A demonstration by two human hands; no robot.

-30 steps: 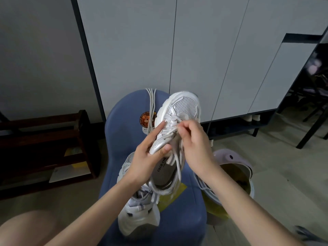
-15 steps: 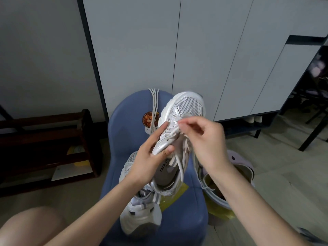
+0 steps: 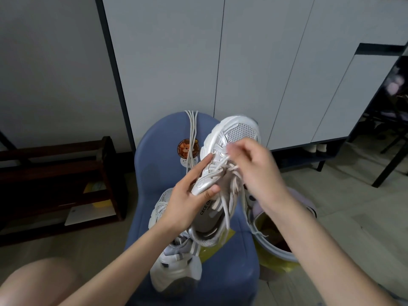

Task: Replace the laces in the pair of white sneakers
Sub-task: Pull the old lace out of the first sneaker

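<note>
My left hand (image 3: 187, 195) grips a white sneaker (image 3: 231, 138) by its side, toe pointing up and away, above the blue chair. My right hand (image 3: 256, 173) is over the toe end of the lacing and pinches the white lace (image 3: 223, 202) near the lowest eyelets; its fingertips are blurred. Loose lace loops hang across the tongue and the opening. The second white sneaker (image 3: 176, 268) lies on the chair seat under my left forearm. Several spare white laces (image 3: 191, 129) hang over the chair back.
The blue chair (image 3: 154, 173) stands against grey cabinet doors (image 3: 242, 62). A pale bin (image 3: 278, 246) with a yellow liner sits right of the chair. A dark wooden shoe rack (image 3: 66, 177) is at the left. My knee (image 3: 37, 281) is at the lower left.
My right hand has moved up toward the sneaker's toe, drawing the lace with it. My left hand keeps the same grip on the sneaker.
</note>
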